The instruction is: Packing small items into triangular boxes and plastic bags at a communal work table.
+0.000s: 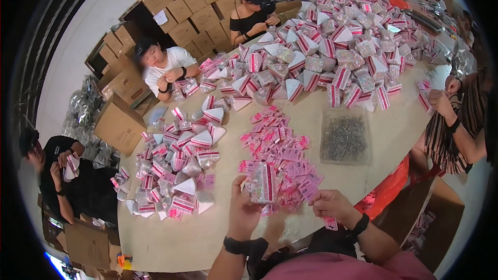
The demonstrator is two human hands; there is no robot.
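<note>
Left hand [243,208] grip clenched on a small clear packet [261,182] with a pink-striped band, held upright just over the near edge of the pink tag pile [277,158]. Right hand [332,205] grip pinched on a single pink tag [330,223], which hangs below the fingers, just right of the tag pile's near edge. Black bands on both wrists.

Tag pile lies loose on the tabletop [394,124], running away from the hands. Right of the pile: clear tray of small dark metal parts [344,137]. Left of the pile: heap of finished striped packets [179,168]. Beyond the pile: much bigger mound of the same packets [332,46], covering the far tabletop.

Other people around the tabletop: one in white [166,67] left of the far mound, one in black [254,13] behind it, one in a striped top [456,119] right of the tray, one in black [67,176] far left of the near heap. Brown boxes [181,5] stacked by the wall behind.
</note>
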